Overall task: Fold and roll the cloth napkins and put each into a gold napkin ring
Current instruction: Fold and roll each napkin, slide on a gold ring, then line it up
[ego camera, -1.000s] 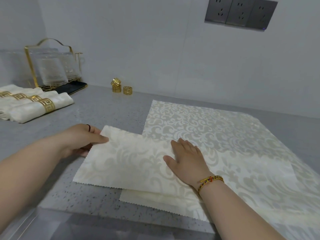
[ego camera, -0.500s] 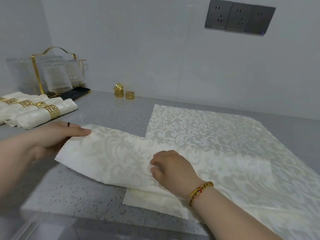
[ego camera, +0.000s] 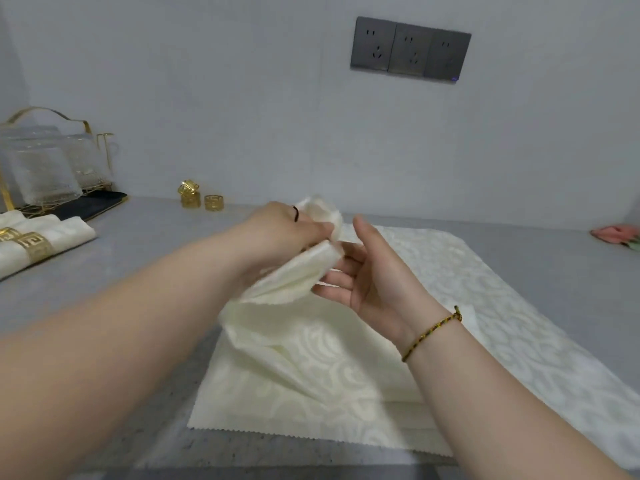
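A cream damask napkin [ego camera: 304, 368] lies partly on the grey counter, its far part lifted and bunched. My left hand [ego camera: 287, 230] grips that raised bunch above the counter. My right hand [ego camera: 374, 275] is beside it, palm up, fingers spread and loose, touching the lifted cloth's edge. A second flat napkin [ego camera: 485, 306] lies under and to the right. Loose gold napkin rings [ego camera: 199, 199] stand at the back by the wall. Finished rolled napkins in gold rings [ego camera: 38, 244] lie at the left edge.
A gold wire rack with glass cups [ego camera: 45, 168] stands at the far left, a black tray [ego camera: 93, 206] beside it. A pink object [ego camera: 616, 233] lies at the right edge. Wall sockets [ego camera: 410, 50] are on the wall above.
My left hand has lifted the napkin's left edge up and carried it right, bunching it. My right hand left the cloth's surface, rose and turned palm up beside the bunch.
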